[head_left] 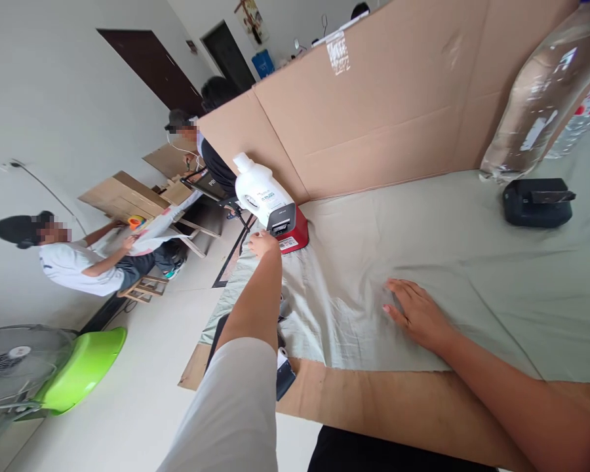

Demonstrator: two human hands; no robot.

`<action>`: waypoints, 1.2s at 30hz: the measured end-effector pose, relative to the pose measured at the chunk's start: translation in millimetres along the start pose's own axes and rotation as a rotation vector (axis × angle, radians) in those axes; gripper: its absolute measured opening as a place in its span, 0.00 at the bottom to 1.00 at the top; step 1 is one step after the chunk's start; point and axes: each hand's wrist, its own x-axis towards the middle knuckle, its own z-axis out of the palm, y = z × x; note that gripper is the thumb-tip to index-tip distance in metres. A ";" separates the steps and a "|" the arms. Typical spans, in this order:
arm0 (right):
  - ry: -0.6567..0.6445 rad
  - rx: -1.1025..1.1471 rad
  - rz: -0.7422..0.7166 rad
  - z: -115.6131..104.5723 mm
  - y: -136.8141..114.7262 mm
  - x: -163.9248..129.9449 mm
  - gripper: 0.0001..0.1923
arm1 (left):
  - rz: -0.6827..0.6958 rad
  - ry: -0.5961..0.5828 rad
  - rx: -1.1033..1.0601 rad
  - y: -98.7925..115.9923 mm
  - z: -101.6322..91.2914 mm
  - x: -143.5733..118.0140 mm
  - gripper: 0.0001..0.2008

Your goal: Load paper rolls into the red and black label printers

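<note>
On the cloth (423,249), right hand (417,314) lies flat, fingers spread; left hand (263,242), closed, touches the red box (295,233).

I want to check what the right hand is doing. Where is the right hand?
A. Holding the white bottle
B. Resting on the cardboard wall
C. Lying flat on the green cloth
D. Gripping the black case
C: the right hand lies palm down with fingers spread on the green cloth, far from the white bottle and the black case.
</note>
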 end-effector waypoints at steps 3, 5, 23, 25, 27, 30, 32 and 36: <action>-0.004 -0.043 -0.022 2.5 -1.6 2.0 0.27 | 0.212 0.003 0.062 -21.9 18.9 -40.2 0.12; -0.010 -0.076 -0.038 4.7 -5.4 -1.7 0.26 | 0.452 -0.069 0.147 -52.1 33.4 -82.0 0.05; 0.522 -0.174 0.715 -192.2 186.3 92.0 0.46 | 0.322 -0.591 0.289 -147.4 17.2 -216.1 0.06; 0.517 -0.114 0.722 -186.7 192.5 80.9 0.45 | 0.337 -0.605 0.278 -149.2 16.3 -215.4 0.05; 0.504 -0.184 0.714 -176.7 185.5 69.9 0.45 | 0.351 -0.622 0.267 -150.0 15.8 -214.5 0.05; 0.474 -0.261 0.655 -160.6 163.6 59.1 0.35 | 0.374 -0.656 0.238 -148.7 16.3 -213.5 0.05; 0.430 -0.274 0.597 -152.1 148.8 56.8 0.30 | 0.374 -0.677 0.200 -147.2 17.0 -213.0 0.05; 0.405 -0.318 0.659 -147.1 125.4 70.6 0.37 | 0.346 -0.658 0.172 -145.8 17.4 -211.4 0.06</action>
